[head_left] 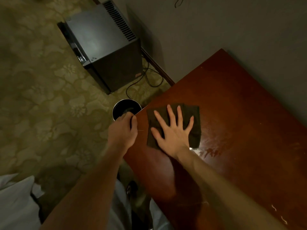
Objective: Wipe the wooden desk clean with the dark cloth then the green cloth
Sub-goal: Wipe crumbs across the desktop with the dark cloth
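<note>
The cloth (196,113) lies folded and flat on the surface (232,105), near its left edge and just beside the near-left corner. The right hand (172,131) presses down on it, palm flat, and the grip is wide: all five fingers are straight and spread across the fabric and hold nothing. Parts of the cloth show past the fingertips and on both sides of the palm. The left hand (123,130) is at the corner of the surface, well clear of the cloth. Its grip is narrow, with the thumb on top of the wood and the fingers curled over the edge, holding the corner. Both forearms are bare and reach in from the bottom of the view. To the right of the cloth, pale wet-looking streaks (209,150) shine on the reddish-brown wood, and a few small white marks (279,214) sit near the lower right edge. A round dark bin (116,112) stands on the floor just beside the corner, partly hidden by the left hand. Beyond it a black fridge (106,47) sits on patterned carpet (41,80), with cables (149,77) looping behind it along the grey wall (232,30). White fabric (15,205) fills the lower left.
</note>
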{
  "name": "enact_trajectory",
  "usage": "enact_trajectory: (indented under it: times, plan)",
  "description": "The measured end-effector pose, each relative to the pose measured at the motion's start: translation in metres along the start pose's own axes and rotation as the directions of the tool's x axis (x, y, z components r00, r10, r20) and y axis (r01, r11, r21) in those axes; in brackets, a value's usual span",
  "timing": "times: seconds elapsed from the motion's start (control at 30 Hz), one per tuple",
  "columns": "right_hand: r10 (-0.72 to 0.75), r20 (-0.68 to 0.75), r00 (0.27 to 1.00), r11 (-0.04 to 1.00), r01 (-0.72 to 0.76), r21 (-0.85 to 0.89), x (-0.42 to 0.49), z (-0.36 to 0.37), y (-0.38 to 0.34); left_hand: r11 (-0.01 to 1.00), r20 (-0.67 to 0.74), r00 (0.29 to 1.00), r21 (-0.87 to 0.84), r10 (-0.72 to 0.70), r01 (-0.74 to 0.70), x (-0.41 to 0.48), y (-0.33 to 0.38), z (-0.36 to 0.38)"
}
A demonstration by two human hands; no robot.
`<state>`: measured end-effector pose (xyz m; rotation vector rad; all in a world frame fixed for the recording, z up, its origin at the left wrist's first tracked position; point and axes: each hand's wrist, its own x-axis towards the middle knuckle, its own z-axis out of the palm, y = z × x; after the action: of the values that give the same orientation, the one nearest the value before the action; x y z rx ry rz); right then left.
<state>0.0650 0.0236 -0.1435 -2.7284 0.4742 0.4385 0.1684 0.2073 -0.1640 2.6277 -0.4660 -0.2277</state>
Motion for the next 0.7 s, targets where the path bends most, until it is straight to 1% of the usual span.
enact_trajectory:
  times: [0.1, 0.2, 0.27, 0.37, 0.43, 0.5, 0.57, 0.6, 0.63, 0.67, 0.7]
  plan:
    - [0.034, -0.051, 0.998, 0.998, -0.036, -0.043, 0.03, -0.001, -0.012, 1.0, -0.001, 1.0, 0.02, 0.007, -0.007, 0.001, -0.004, 0.004]
    - [0.02, -0.067, 0.998, 0.997, -0.025, -0.069, 0.027, 0.003, -0.014, 1.0, -0.013, 1.0, 0.0, 0.023, -0.023, 0.001, -0.005, 0.004]
    - [-0.003, -0.055, 0.998, 0.997, -0.001, -0.071, 0.005, 0.009, -0.015, 0.998, -0.04, 0.998, -0.024, 0.049, -0.05, 0.001, -0.007, 0.004]
    - [0.024, -0.025, 0.999, 0.999, -0.025, -0.043, -0.043, 0.025, -0.027, 0.997, -0.048, 0.997, -0.038, 0.067, -0.068, -0.001, -0.005, -0.002]
    - [0.06, 0.014, 0.998, 0.998, -0.06, -0.01, -0.068, 0.035, -0.04, 0.997, 0.016, 0.999, -0.061, 0.044, -0.043, -0.002, -0.002, -0.013]
    - [0.099, 0.013, 0.995, 0.995, -0.099, 0.017, -0.073, 0.038, -0.05, 0.985, 0.156, 0.987, -0.159, -0.036, 0.061, 0.001, -0.007, -0.02]
    - [0.114, -0.005, 0.994, 0.993, -0.113, 0.044, -0.06, 0.036, -0.058, 0.931, 0.34, 0.933, -0.289, -0.116, 0.221, 0.014, -0.019, -0.026]
    - [0.104, -0.018, 0.994, 0.994, -0.104, 0.043, -0.052, 0.035, -0.064, 0.868, 0.433, 0.888, -0.369, -0.155, 0.332, 0.021, -0.024, -0.029]
    - [0.093, -0.029, 0.995, 0.995, -0.092, 0.034, -0.043, 0.035, -0.071, 0.767, 0.519, 0.835, -0.456, -0.183, 0.452, 0.028, -0.027, -0.033]
    - [0.081, -0.041, 0.996, 0.997, -0.08, 0.022, -0.035, 0.037, -0.08, 0.657, 0.596, 0.779, -0.51, -0.195, 0.555, 0.034, -0.03, -0.038]
    - [0.073, -0.055, 0.996, 0.997, -0.073, 0.011, -0.027, 0.039, -0.09, 0.568, 0.662, 0.723, -0.525, -0.197, 0.635, 0.038, -0.032, -0.043]
